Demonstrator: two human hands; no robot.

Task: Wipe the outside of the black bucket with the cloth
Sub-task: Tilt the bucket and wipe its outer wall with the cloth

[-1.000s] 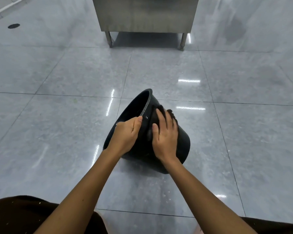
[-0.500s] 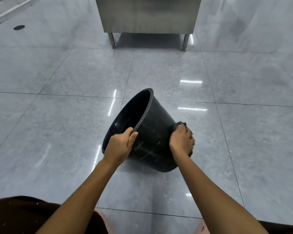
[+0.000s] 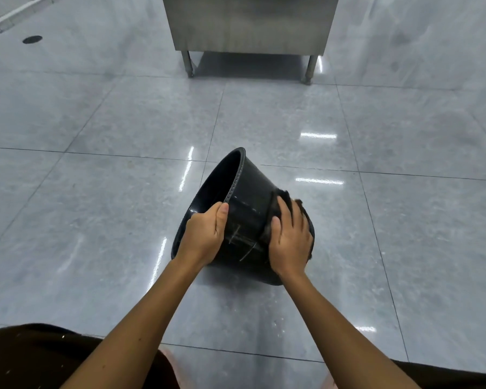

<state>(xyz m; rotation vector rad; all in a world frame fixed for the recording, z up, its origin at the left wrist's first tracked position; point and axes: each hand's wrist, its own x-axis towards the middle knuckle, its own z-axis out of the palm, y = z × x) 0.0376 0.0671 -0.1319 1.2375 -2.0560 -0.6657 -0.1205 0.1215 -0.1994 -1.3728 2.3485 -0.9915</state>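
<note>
The black bucket [image 3: 250, 192] lies tilted on the grey tiled floor, its open mouth facing left and away from me. My left hand [image 3: 205, 234] grips the near part of its rim, thumb on the outer wall. My right hand [image 3: 291, 240] lies flat on the outside wall near the bucket's base, pressing a dark cloth [image 3: 278, 204] against it. Only the cloth's edges show around my fingers. Pale scratch marks [image 3: 243, 242] show on the wall between my hands.
A stainless steel cabinet [image 3: 250, 23] on short legs stands on the floor straight ahead. A round floor drain [image 3: 32, 39] sits at the far left. Water drops [image 3: 278, 322] spot the glossy tiles near me. My dark-clothed knees [image 3: 40, 357] fill the bottom corners.
My right hand with the cloth slid from near the rim to the far right side of the bucket, then back onto the near wall by the base. My left hand kept its hold on the rim.
</note>
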